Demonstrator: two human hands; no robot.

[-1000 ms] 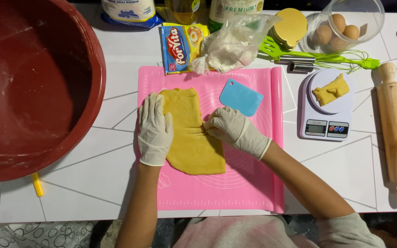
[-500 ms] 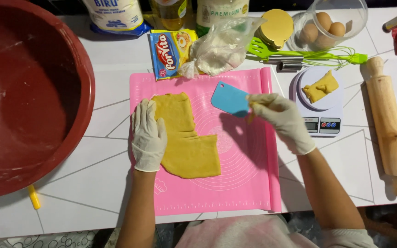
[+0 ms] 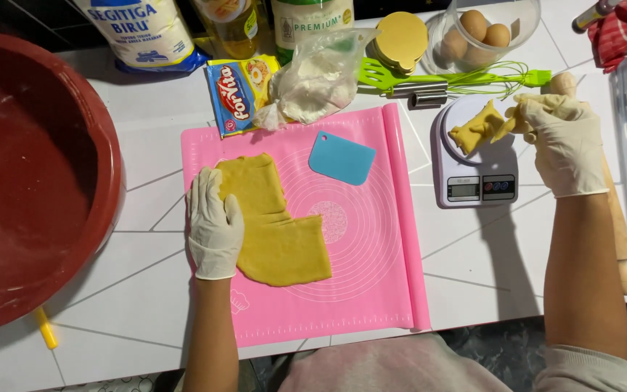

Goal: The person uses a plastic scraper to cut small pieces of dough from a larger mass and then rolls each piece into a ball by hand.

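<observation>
A flat sheet of yellow dough (image 3: 277,232) lies on a pink silicone mat (image 3: 371,290), with a square piece cut out of its upper right. My left hand (image 3: 213,225), in a white glove, rests flat on the sheet's left edge. My right hand (image 3: 560,141), also gloved, is over the small kitchen scale (image 3: 473,185) and pinches a strip of dough (image 3: 506,125) next to dough scraps (image 3: 473,131) that lie on the scale's plate. A blue plastic scraper (image 3: 341,157) lies on the mat, apart from both hands.
A big red basin (image 3: 30,181) fills the left. Along the back stand a flour bag (image 3: 143,33), a small packet (image 3: 237,91), a plastic bag (image 3: 313,76), a green whisk (image 3: 473,76), a bowl of eggs (image 3: 484,33). A wooden rolling pin (image 3: 618,232) lies under my right arm.
My right hand lifted a cut piece off the dough sheet and carried it right, past the scraper, to the scale. My left hand stayed on the sheet.
</observation>
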